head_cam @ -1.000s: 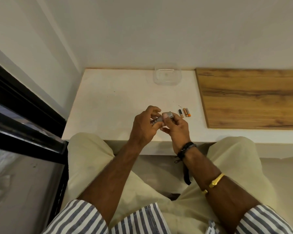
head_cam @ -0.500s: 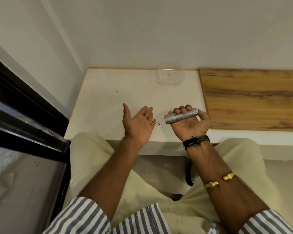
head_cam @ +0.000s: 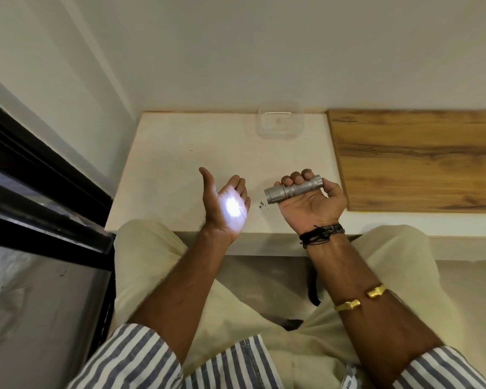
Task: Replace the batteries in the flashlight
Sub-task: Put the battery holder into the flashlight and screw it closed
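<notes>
Grip first: I have the right hand (head_cam: 310, 204) palm-up, fingers curled round the silver flashlight (head_cam: 293, 189), which lies across the palm with its lens end sticking out on the thumbless side, toward my other hand. The left hand (head_cam: 226, 207) holds nothing; it stands spread, palm turned to face the lens, and a bright white spot sits on that palm. I read this as the check step: the light works, so the batteries look seated. To do it well I'd hold the barrel level and steady, keep the palm squarely in the beam and near the lens, and watch that the spot holds without flicker; a loose tail cap would show as a stutter. Just past the lens, between the hands, small dark specks (head_cam: 262, 204) lie on the white tabletop (head_cam: 180, 153). Beyond the grip a clear container (head_cam: 278, 120) stands at the wall; outward of the knuckles lies a wooden board (head_cam: 418, 158).
</notes>
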